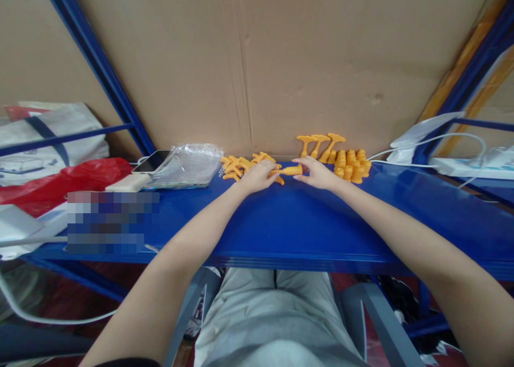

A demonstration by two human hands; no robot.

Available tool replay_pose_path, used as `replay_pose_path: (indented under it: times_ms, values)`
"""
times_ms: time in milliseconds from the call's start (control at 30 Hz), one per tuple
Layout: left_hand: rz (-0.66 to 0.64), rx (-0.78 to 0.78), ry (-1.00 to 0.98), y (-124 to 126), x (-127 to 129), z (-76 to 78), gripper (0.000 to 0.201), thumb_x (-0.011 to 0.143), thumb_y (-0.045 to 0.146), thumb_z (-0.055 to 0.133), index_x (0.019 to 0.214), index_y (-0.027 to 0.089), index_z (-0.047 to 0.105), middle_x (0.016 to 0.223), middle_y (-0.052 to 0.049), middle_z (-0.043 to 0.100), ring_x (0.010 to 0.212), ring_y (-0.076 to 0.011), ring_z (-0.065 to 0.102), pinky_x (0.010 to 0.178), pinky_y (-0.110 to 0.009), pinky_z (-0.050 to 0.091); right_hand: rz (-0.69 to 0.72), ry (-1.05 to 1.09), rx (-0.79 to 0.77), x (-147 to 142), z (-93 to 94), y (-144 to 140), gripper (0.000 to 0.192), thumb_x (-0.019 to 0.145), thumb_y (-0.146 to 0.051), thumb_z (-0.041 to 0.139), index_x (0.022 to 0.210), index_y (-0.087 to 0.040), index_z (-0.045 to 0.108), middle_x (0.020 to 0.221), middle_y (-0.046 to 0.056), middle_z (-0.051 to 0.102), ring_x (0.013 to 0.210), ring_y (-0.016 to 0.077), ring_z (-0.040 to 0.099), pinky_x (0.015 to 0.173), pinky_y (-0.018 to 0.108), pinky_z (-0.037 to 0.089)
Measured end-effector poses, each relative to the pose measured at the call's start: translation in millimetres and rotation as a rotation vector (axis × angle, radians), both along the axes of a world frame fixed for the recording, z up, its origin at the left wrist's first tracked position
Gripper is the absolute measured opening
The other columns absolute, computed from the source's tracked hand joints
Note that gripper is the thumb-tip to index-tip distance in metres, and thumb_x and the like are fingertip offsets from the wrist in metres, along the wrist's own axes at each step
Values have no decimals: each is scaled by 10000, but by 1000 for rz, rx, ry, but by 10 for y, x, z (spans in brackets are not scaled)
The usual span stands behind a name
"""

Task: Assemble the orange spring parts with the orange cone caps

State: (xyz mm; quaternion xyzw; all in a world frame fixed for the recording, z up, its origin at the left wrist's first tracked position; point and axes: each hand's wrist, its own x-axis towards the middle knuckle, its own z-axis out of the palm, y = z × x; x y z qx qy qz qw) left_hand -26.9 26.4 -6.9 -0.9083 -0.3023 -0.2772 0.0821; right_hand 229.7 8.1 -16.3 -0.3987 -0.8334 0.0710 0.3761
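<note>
Between my hands lies a yellow-orange plastic piece [292,170], held sideways, with a narrow stem and a wider cup-like base. My left hand [259,177] is closed round its stem end, where my fingers hide the top. At the wide base, the thumb and fingers of my right hand [319,173] grip from either side. Whether this is one part or two joined parts, I cannot tell. Beside my left hand is a pile of loose yellow T-shaped handles [235,166]. Several yellow cup-like bases [353,166] stand in rows right of my right hand.
Upright yellow T-topped pieces [319,144] stand behind my right hand, near the cardboard wall [281,61]. On the blue shelf [273,227], a plastic-wrapped package [193,166], a phone [152,162] and a red bag [80,177] lie left. White cables [405,163] run at right.
</note>
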Motion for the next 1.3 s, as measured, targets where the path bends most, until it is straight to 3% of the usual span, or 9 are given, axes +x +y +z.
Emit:
replay_pose_path:
  times_ms: [167,367,567,667,767,933,1100,1300]
  values:
    - [14,1,-9,38,-31,-4,174,961,260,552,1014,158,683,1088,-133,750,1059,-267,700,953,-431,560,79,253,-290,60,78,-14,410,801,-307,801,1168,-206,648,1156,80,702,936,194,732,930,426,618]
    - [-10,11,-24,58,-35,-4,171,952,276,555,982,164,681,1044,-122,752,1015,-257,704,928,-418,561,39,434,-521,-52,191,-170,179,894,-314,775,919,-189,649,901,61,746,803,186,761,927,424,632]
    - [-15,12,-34,54,-19,-17,139,915,253,587,985,174,677,1058,-113,753,1040,-260,702,948,-436,562,-65,563,-719,-146,206,-243,208,1019,-351,618,886,-193,590,769,67,733,689,181,752,817,352,639]
    - [-9,16,-30,62,-15,-28,136,895,245,611,991,173,676,1064,-120,752,1051,-268,701,951,-439,563,-66,553,-733,-141,223,-260,185,1042,-345,573,937,-195,598,783,67,736,676,169,744,776,316,633]
    - [1,23,-22,71,-13,-32,136,888,242,620,989,173,680,1053,-112,752,1041,-264,701,947,-432,564,-2,524,-739,-90,255,-274,97,1003,-289,642,1029,-200,615,846,59,756,705,160,747,784,309,629]
    - [10,28,-10,56,-12,-19,141,878,220,633,1003,179,685,1054,-104,753,1038,-262,698,948,-428,563,80,518,-741,-31,260,-277,216,890,-169,772,1012,-209,599,822,13,757,668,133,728,704,266,614]
    - [27,39,-7,66,-22,-26,109,888,239,631,962,175,680,1035,-110,748,1021,-264,697,933,-421,565,71,526,-753,-75,240,-295,202,927,-309,770,903,-182,615,749,44,748,617,134,709,642,243,590]
    - [11,46,-29,104,-22,-55,119,875,219,636,984,191,673,1060,-95,751,1055,-261,694,963,-431,564,16,538,-785,-138,241,-284,387,1011,-488,612,788,-172,586,635,68,711,525,129,665,539,210,543]
